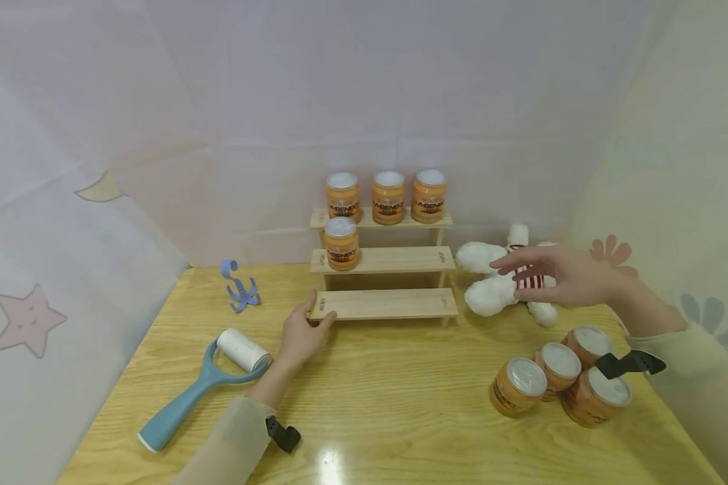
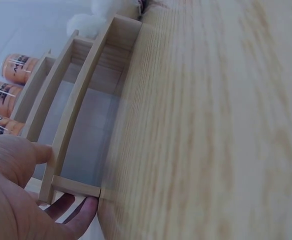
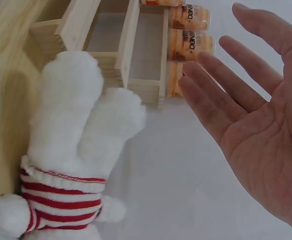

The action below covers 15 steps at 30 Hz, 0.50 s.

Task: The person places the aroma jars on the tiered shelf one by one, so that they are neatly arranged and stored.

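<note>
A three-tier wooden shelf rack (image 1: 388, 304) stands at the back of the table. Three orange cans with pale lids, one of them a can (image 1: 429, 197) at the right, stand along the top tier. Another orange can (image 1: 342, 245) is at the left of the middle tier. My left hand (image 1: 301, 335) grips the left end of the bottom tier; in the left wrist view, the thumb lies on the board (image 2: 76, 107) and fingers reach round the end leg. My right hand (image 1: 567, 275) hovers with fingers extended above a white plush toy (image 1: 488, 296) in a red-striped top, holding nothing.
Several orange cans cluster at the right front, including a can (image 1: 518, 387) nearest the middle. On the left lie a blue-handled lint roller (image 1: 185, 407) and a purple multi-hook hanger (image 1: 239, 289). A pale cloth (image 1: 255, 168) hangs behind the table.
</note>
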Available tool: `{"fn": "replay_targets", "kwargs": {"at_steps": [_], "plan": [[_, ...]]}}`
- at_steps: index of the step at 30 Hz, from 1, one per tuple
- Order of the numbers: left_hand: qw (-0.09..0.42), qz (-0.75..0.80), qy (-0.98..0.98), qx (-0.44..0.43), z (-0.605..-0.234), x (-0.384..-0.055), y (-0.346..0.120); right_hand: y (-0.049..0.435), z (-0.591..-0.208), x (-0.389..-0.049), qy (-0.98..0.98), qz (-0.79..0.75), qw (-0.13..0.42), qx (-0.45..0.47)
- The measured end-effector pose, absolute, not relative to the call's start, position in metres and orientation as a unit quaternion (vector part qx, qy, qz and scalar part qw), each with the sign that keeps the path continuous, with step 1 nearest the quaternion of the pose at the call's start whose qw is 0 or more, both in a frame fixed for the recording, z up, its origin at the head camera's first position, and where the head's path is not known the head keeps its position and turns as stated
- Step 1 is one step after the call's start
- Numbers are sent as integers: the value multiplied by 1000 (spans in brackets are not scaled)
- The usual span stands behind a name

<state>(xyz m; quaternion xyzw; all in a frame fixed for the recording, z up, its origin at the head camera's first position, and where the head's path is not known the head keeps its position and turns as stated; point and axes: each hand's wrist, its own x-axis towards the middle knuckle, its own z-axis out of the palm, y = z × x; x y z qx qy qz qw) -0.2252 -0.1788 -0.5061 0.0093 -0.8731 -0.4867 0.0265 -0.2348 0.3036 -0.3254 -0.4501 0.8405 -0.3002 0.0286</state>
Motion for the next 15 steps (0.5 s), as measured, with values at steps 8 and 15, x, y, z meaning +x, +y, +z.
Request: {"fn": "replay_targets", "kwargs": {"at_steps": [8,15], "plan": [[32,-488,-872,7,-508,-227,-179,317,-352,-216,819,-351,88,-446],[33,-493,-869,7,-508,-226,-179,323,-375,-204,802,-365,111,-460]]}}
